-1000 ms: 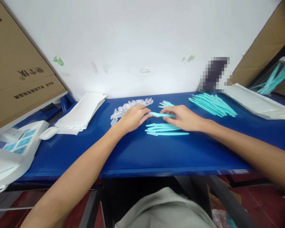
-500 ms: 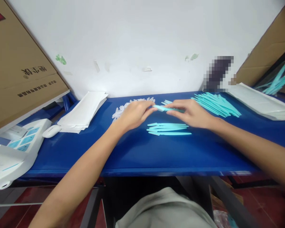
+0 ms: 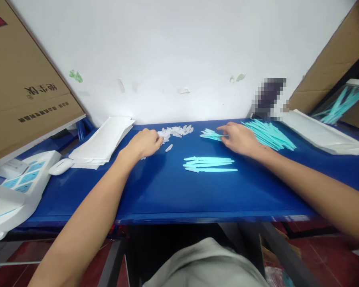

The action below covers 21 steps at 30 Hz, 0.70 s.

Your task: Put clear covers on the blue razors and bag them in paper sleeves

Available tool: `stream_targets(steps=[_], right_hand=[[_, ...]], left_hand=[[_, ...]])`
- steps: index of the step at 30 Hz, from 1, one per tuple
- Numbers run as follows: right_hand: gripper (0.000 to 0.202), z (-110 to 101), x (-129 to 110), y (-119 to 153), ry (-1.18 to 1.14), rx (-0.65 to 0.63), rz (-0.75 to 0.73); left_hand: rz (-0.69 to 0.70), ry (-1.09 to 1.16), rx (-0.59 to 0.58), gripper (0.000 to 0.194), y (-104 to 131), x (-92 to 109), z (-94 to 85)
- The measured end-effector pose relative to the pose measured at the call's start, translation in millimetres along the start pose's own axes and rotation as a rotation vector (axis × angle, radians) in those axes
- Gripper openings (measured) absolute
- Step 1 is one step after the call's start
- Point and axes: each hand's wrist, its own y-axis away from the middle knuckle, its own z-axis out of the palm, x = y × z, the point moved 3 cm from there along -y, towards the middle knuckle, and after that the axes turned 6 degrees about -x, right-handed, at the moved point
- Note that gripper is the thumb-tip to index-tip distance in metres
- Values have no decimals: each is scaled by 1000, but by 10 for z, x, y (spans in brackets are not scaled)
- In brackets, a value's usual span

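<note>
Blue surface (image 3: 173, 195): carrying a turquoise razor row (image 3: 211, 170)
Left hand (image 3: 146, 143): lying curled at translucent caps (image 3: 179, 131) behind-left of the row; cannot tell whether pinching
Right hand (image 3: 239, 138): lying spread at the razor bundle (image 3: 210, 135) behind the row

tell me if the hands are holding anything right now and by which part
It can't be told. The right hand is at the right ends of the rear teal sticks; the left hand is at the translucent pieces, any grip hidden.

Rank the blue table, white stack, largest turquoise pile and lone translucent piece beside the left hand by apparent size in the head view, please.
1. Blue table
2. White stack
3. Largest turquoise pile
4. Lone translucent piece
</note>
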Motion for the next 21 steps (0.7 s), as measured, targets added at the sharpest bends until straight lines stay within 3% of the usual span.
stream_targets(steps=[6,12,18,21], right_hand=[[49,-41,-42,23,-78,-4,-21],[45,-7,-32,27,-194,38,-38],[40,-107,-159,140,-125,107,-104],[27,-234,-334,238,-169,84,-182]], left_hand=[[61,-4,-43,50,-12,102,61],[185,13,16,28,-26,178,139],[141,-51,8,41,-31,333,204],[87,-33,88,47,-49,318,159]])
